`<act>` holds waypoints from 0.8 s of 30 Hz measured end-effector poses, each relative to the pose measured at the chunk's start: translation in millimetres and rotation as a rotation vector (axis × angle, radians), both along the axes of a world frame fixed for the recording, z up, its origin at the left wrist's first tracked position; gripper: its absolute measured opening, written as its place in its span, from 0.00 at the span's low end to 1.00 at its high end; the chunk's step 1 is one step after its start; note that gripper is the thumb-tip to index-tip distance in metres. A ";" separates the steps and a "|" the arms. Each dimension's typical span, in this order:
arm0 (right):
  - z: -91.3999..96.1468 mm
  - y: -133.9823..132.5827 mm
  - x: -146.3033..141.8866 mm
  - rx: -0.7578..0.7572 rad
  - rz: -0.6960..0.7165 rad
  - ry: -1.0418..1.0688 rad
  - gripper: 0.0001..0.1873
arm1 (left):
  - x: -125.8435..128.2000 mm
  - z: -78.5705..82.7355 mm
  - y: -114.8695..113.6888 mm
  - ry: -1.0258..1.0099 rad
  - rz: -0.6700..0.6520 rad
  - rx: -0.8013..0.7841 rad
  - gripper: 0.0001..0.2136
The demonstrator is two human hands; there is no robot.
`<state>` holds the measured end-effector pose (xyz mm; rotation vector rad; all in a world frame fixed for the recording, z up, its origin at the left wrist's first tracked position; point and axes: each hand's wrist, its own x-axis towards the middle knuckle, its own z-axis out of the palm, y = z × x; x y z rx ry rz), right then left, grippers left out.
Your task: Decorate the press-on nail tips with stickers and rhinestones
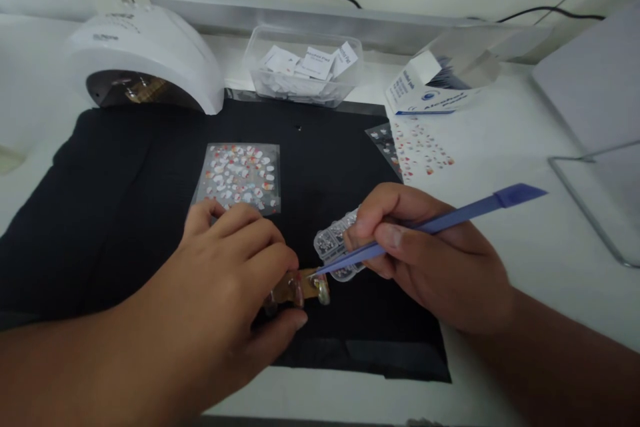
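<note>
My left hand (pixel 225 273) is closed around a brownish nail display strip (pixel 284 289), the thumb below it and the fingers above. Glossy false nails (pixel 323 291) are fixed along the strip; part of it is hidden by my fingers. Pinched in my right hand (pixel 435 253) is a slim purple pointed stick (pixel 463 212) with a flattened far end. Its tip meets the strip between two nails, though contact is too small to confirm. Under my right fingers lies a clear compartment case (pixel 327 240) of tiny studs, partly covered. A nail sticker sheet (pixel 240 173) lies beyond my left fingers.
A black mat (pixel 330 147) covers the middle of the white table. At its back left stands a white nail lamp (pixel 155 47) with something inside. Behind are a clear tub (pixel 305 83) of alcohol pads and an open pad box (pixel 425 93). Another sticker sheet (pixel 417 147) lies right.
</note>
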<state>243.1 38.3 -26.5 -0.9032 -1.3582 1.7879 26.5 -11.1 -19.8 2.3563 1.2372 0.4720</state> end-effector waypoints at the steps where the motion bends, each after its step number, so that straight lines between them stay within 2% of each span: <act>1: 0.1 0.1 -0.2 -0.006 0.001 -0.004 0.04 | 0.1 -0.4 -0.2 -0.003 0.004 0.009 0.01; 11: 2.0 1.3 -1.0 0.017 0.025 -0.049 0.04 | 0.5 -2.5 -1.4 -0.026 -0.005 0.021 0.00; 24: 1.7 3.2 -3.2 -0.029 0.037 -0.044 0.04 | 0.3 -2.1 -1.3 -0.037 -0.007 0.039 0.01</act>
